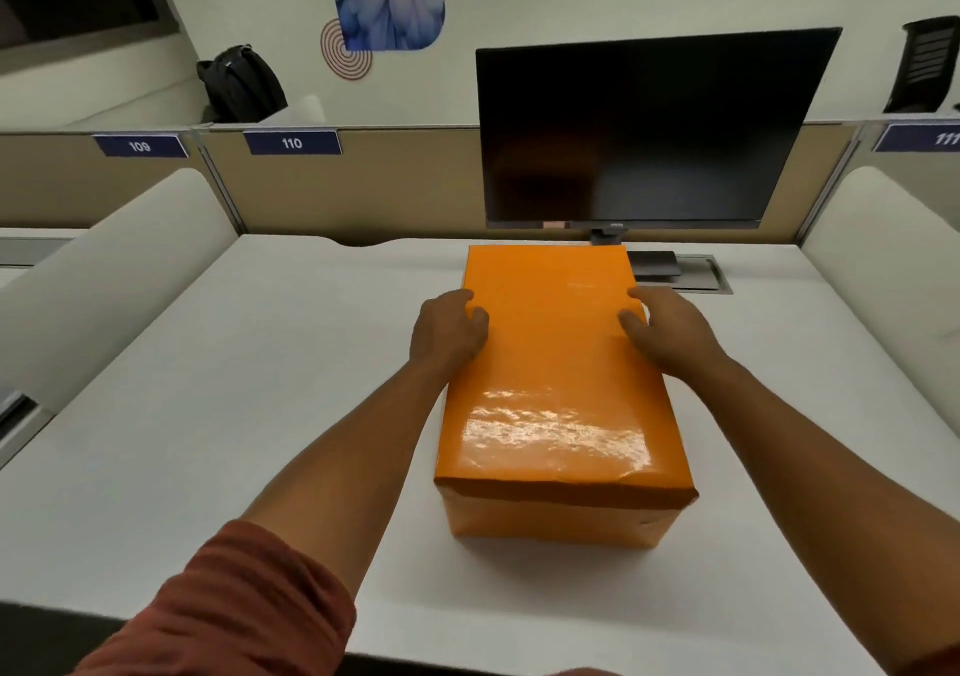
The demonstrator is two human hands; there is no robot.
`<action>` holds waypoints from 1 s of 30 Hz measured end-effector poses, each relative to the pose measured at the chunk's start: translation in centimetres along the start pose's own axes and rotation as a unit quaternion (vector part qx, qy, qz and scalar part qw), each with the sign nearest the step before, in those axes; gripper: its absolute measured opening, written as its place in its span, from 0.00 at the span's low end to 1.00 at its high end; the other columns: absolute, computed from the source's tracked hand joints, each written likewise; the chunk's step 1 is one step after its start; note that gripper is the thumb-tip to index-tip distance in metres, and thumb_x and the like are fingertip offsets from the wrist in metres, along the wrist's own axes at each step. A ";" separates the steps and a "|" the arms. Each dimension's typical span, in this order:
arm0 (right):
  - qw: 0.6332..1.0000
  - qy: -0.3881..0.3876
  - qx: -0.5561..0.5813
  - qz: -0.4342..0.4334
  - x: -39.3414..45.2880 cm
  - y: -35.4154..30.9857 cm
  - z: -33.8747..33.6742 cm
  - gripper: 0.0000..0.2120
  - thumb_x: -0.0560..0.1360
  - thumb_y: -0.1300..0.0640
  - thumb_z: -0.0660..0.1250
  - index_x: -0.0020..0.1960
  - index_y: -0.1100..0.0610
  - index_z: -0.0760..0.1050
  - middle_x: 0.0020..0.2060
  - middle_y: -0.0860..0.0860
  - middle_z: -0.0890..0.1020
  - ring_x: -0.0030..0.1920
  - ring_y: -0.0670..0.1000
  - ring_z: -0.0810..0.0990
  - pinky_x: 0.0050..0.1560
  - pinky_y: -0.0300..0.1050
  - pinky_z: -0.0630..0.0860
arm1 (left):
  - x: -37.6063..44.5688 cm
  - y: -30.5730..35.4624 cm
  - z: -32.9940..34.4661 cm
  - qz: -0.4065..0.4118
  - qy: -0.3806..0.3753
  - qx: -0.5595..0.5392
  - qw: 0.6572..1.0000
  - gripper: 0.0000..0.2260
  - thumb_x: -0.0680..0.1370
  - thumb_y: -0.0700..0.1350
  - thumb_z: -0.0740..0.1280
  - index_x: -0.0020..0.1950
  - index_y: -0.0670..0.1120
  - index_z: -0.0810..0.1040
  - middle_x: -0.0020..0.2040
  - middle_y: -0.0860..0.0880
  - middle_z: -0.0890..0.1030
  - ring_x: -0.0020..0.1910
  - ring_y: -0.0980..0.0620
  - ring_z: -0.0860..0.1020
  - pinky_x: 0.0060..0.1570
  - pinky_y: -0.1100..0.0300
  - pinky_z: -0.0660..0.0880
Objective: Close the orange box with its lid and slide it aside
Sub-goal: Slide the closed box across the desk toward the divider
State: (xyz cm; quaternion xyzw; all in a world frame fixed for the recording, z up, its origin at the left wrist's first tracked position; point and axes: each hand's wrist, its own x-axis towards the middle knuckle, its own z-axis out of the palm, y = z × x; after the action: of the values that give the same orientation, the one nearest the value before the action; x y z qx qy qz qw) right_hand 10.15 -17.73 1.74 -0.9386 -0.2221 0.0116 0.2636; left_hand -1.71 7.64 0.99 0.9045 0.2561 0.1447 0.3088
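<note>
A glossy orange box (556,514) stands in the middle of the white desk (208,415), its long side running away from me. The orange lid (558,363) sits on top and covers it fully. My left hand (449,332) grips the lid's left edge, thumb on top, fingers down the side. At the opposite edge my right hand (670,329) grips the lid the same way. Both hands hold the far half of the box.
A dark monitor (639,129) stands just behind the box, with its base and a cable tray (691,272) at the back right. Beige partitions close the desk at the back; white curved dividers (104,280) flank both sides. A black backpack (239,85) lies beyond the partition.
</note>
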 end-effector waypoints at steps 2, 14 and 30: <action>1.000 -0.016 -0.017 -0.011 2.2 -0.2 0.0 0.26 0.80 0.46 0.60 0.75 0.58 0.66 0.73 0.59 0.70 0.71 0.61 0.69 0.69 0.61 0.67 | 1.4 0.9 0.4 0.010 -0.005 0.016 1.000 0.23 0.81 0.53 0.61 0.74 0.46 0.69 0.74 0.44 0.72 0.71 0.41 0.71 0.68 0.44 0.69; 0.975 -0.095 -0.187 -0.079 9.2 -0.3 1.9 0.29 0.79 0.37 0.54 0.70 0.56 0.68 0.67 0.56 0.74 0.63 0.59 0.76 0.60 0.60 0.75 | 5.5 2.2 2.4 0.012 -0.043 0.117 0.992 0.17 0.83 0.50 0.56 0.66 0.41 0.71 0.63 0.40 0.78 0.58 0.40 0.77 0.56 0.45 0.76; 0.995 -0.099 0.010 -0.029 8.0 0.1 1.5 0.26 0.81 0.46 0.58 0.75 0.57 0.63 0.72 0.60 0.70 0.69 0.62 0.71 0.65 0.57 0.70 | 4.6 0.1 2.3 -0.048 -0.171 0.054 0.983 0.29 0.84 0.56 0.49 0.81 0.48 0.41 0.82 0.46 0.43 0.79 0.39 0.56 0.75 0.43 0.57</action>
State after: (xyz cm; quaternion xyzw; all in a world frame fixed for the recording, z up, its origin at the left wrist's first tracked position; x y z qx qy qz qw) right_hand 17.19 -13.69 1.16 -0.9235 -0.2741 0.0989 0.2496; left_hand 3.08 9.01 -0.18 0.9178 0.2501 -0.0405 0.3056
